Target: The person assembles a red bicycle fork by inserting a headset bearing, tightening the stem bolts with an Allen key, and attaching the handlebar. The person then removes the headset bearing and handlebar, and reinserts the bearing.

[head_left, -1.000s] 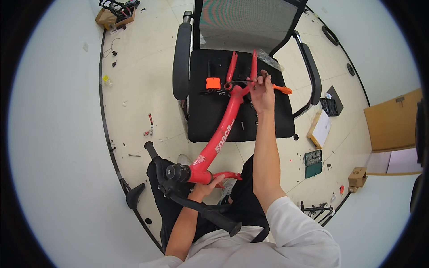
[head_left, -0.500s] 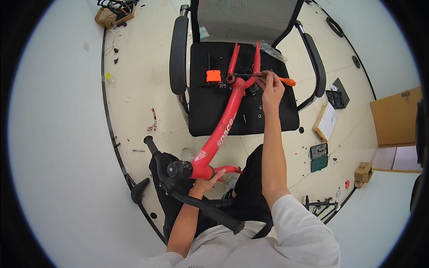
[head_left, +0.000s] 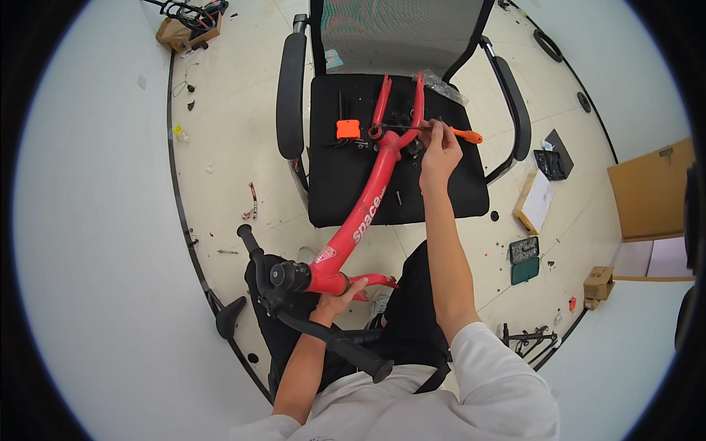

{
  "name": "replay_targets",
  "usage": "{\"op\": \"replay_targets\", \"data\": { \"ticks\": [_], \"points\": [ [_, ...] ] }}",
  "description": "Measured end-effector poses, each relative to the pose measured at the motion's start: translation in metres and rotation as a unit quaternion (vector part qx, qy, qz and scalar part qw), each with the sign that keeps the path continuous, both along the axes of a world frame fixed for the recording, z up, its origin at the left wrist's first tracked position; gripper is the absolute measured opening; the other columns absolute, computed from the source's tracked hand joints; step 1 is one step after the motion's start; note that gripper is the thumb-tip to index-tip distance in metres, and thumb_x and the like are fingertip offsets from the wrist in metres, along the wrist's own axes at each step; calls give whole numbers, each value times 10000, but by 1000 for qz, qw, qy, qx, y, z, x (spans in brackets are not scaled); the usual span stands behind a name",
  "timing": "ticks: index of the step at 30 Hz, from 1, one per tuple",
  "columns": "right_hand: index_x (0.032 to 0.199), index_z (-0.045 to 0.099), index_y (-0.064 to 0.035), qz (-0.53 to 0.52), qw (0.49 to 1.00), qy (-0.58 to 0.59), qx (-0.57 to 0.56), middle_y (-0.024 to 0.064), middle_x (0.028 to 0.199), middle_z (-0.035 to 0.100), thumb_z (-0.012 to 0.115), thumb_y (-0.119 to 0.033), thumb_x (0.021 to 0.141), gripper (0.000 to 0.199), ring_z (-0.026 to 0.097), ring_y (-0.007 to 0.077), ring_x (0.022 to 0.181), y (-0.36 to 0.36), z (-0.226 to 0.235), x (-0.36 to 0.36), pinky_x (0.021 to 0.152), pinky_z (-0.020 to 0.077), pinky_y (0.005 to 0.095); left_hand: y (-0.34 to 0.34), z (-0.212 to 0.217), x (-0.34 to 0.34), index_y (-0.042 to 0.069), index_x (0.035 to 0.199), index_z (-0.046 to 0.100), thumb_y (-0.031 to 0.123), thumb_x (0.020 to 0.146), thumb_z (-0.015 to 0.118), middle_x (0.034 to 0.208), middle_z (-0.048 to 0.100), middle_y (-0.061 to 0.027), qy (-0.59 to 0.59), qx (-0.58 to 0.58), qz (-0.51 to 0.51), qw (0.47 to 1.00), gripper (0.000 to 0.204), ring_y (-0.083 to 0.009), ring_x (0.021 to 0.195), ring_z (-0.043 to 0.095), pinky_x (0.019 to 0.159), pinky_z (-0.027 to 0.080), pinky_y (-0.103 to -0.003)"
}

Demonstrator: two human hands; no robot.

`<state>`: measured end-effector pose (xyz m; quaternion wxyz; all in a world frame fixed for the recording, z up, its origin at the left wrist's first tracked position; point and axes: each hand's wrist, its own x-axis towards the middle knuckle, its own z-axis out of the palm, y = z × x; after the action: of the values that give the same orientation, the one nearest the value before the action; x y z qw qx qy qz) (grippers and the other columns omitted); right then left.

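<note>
**Red bike frame propped on an office chair, both hands on it**

A red bicycle frame (head_left: 365, 213) lay slantwise, its rear fork resting on the black seat of an office chair (head_left: 397, 158) and its front end lower, over the person's lap. The left hand (head_left: 340, 300) gripped the frame near the head tube, fingers (head_left: 358, 288) curled shut around the red tube just beside the black handlebar (head_left: 309, 323), which ran across the lap with a grip at each end.

The right hand (head_left: 439, 153) was stretched forward over the seat, at the rear fork of the frame. Its fingers (head_left: 441, 128) were pinched closed on a slim tool with an orange handle (head_left: 465, 134); the orange end stuck out to the right of the hand, and a dark shaft ran left from the hand toward the fork. How the tip met the frame was too small to tell.

On the seat, just left of the fork, sat a small orange block (head_left: 348, 128), with a few small dark parts scattered near it. A clear plastic bag (head_left: 443, 86) lay at the back right corner of the seat.

On the pale floor to the right of the chair lay a white box (head_left: 535, 200), a green case (head_left: 524, 259) and a small cardboard box (head_left: 599, 282). Another cardboard box with black cables (head_left: 187, 26) stood at the far left.
</note>
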<state>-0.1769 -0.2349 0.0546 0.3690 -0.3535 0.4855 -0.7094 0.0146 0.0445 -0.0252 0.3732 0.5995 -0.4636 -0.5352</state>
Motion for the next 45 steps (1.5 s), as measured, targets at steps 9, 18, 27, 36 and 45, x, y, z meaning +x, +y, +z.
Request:
{"op": "replay_targets", "data": {
  "ticks": [9, 18, 27, 36, 45],
  "points": [
    [1015, 604, 13, -52, 991, 85, 85, 111, 786, 678, 523, -172, 987, 204, 658, 176, 685, -8, -8, -39, 646, 524, 291, 5, -16, 1, 19, 737, 606, 376, 820, 792, 677, 587, -55, 44, 30, -8, 999, 411, -181, 664, 569, 665, 481, -362],
    [1252, 574, 19, 102, 975, 175, 88, 124, 1139, 648, 681, -168, 889, 422, 639, 232, 1016, 106, -26, -47, 926, 489, 352, -6, 36, 4, 46, 744, 520, 339, 814, 805, 663, 495, -21, 50, 40, 10, 998, 415, -141, 672, 516, 639, 474, -336],
    [1066, 602, -12, 325, 903, 218, 179, 68, 887, 615, 681, -229, 901, 284, 576, 154, 827, 267, -54, 16, 744, 470, 318, -33, 102, -12, 19, 906, 617, 250, 885, 730, 773, 610, -27, -63, -180, -112, 975, 258, -100, 731, 554, 684, 473, -298],
    [956, 640, -7, 236, 949, 108, 178, -17, 626, 522, 620, -128, 908, 132, 468, 72, 587, 277, -27, 3, 549, 387, 264, -53, 145, -43, 12, 950, 649, 257, 814, 787, 865, 672, -41, -96, -37, -206, 973, 312, -117, 786, 599, 731, 499, -307],
    [729, 557, -37, 186, 967, 10, 172, 5, 603, 519, 601, -109, 915, 204, 478, 101, 510, 305, -38, -11, 477, 362, 265, -77, 130, -73, 42, 956, 635, 272, 783, 811, 834, 642, -24, -37, -140, -375, 916, 338, -136, 764, 584, 713, 486, -312]
  ]
}}
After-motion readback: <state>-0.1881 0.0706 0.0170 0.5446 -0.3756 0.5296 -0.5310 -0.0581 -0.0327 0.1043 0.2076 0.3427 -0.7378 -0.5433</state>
